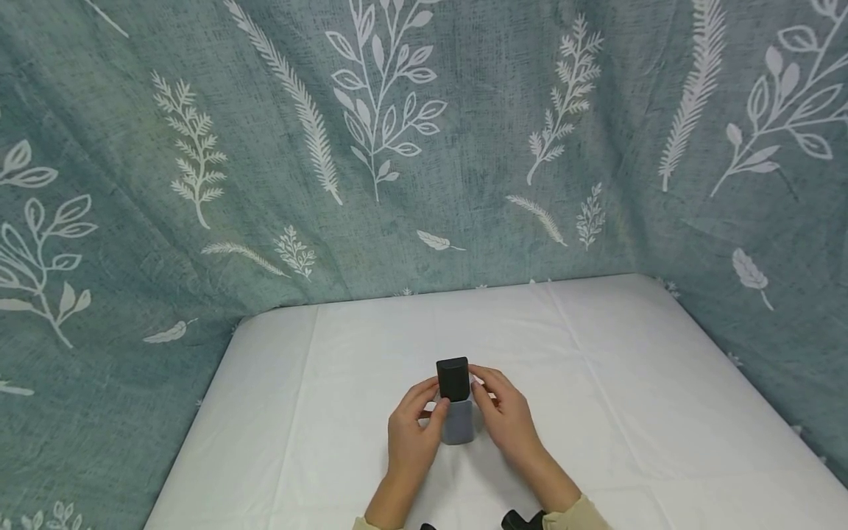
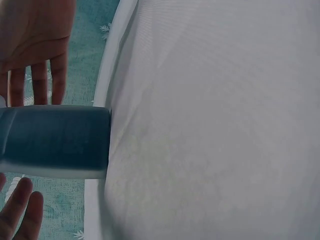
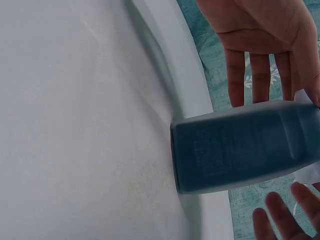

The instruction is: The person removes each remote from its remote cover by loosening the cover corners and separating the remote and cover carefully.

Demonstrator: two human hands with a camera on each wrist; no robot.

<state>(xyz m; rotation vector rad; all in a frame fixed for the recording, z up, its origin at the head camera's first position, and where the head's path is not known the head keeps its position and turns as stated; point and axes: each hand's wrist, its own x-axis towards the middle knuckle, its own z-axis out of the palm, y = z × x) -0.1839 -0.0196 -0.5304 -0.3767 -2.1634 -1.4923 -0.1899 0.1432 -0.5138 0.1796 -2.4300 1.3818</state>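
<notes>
Behind and to both sides of the case we see the blue-green leaf-patterned curtain point(image 1: 477, 154), and under it the white-covered table point(image 1: 616, 442). The cloth runs well past the case to left and right, giving us sideways room; the far edge, against the curtain, lies well beyond it. Both side edges stand well apart from the hands.

Just left of the case, the left hand point(image 1: 415, 434) holds it, thumb on its front left edge, fingers bent along that side. Just right of it, the right hand point(image 1: 506, 412) holds its upper right edge with bent fingers and thumb. The case point(image 1: 458, 423) sits between them, upright, above the near half of the cloth; we cannot tell whether its base touches. From the head we see a black upper part point(image 1: 453, 380) over a grey-blue lower one; the wrist views show only a long dark blue face with pale edges, but they reveal open palm and spread fingertips on either side. Nearer us than the case are beige sleeves point(image 1: 578, 515) and a black piece point(image 1: 523, 520). The right wrist view best shows a white scrap point(image 3: 303, 96) beside the case.
</notes>
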